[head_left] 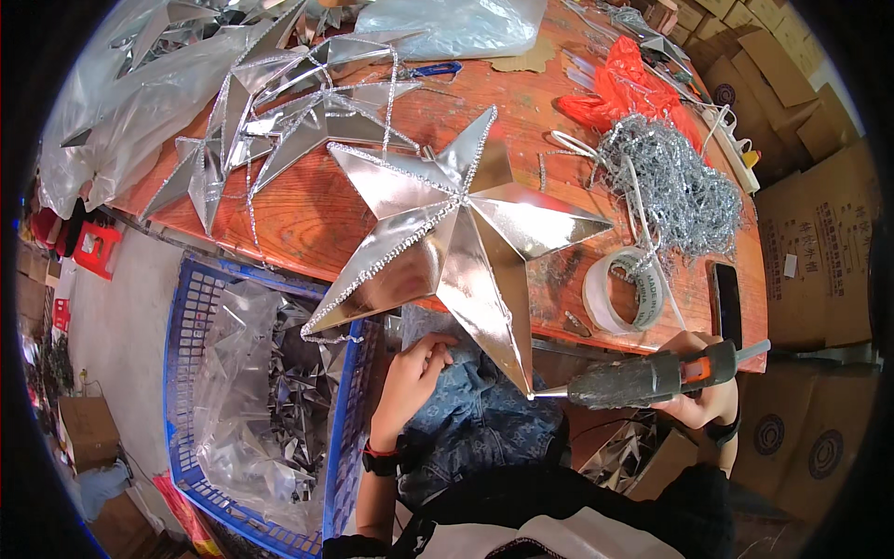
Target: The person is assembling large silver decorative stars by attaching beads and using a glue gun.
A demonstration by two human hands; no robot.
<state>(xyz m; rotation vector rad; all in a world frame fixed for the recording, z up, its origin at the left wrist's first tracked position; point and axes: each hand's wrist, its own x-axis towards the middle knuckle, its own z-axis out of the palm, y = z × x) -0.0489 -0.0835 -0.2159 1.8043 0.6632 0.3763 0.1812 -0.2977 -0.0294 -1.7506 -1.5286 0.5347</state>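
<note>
A large silver metallic star [484,270] lies over the table's front edge, with its lowest point out past the edge. Beaded silver garland [410,231] follows some of its ridges. My right hand [703,401] is wrapped round a dark glue gun [624,382] with an orange part and a pale glue stick at its back. The gun's nozzle meets the star's lowest tip, where a whitish spot shows. Below the star, my left hand [414,373] is closed with curled fingers above my lap; what it holds, if anything, is hidden.
Loose silver tinsel [675,186], a roll of tape [626,291], a phone [725,303] and a red plastic bag [626,88] are at the right. More silver stars [307,121] lie at the back left. A blue crate [177,373] stands left of my legs.
</note>
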